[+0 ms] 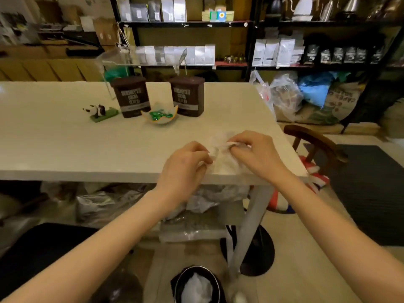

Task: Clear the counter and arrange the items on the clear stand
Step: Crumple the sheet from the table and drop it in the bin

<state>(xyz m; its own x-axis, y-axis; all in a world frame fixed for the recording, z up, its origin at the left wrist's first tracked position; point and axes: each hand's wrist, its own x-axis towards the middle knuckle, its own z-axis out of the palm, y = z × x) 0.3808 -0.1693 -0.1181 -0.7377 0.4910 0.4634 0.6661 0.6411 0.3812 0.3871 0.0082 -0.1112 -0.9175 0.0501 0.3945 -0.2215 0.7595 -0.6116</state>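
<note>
Both hands work a crumpled clear plastic wrapper (220, 147) near the white counter's (65, 145) front right corner. My left hand (185, 165) pinches its left side and my right hand (253, 154) pinches its top. Farther back stand two brown cocoa tins, one on the left (131, 96) and one on the right (188, 95), with a small white dish of green candies (160, 115) between them. A panda figurine on a green base (98, 112) lies to the left. The clear stand (142, 62) rises behind the tins.
A black bin lined with white plastic (196, 285) sits on the floor below the counter's edge. A wooden chair (314, 145) stands at the right. Bags lie under the counter and shelves of pouches (273, 51) fill the back wall.
</note>
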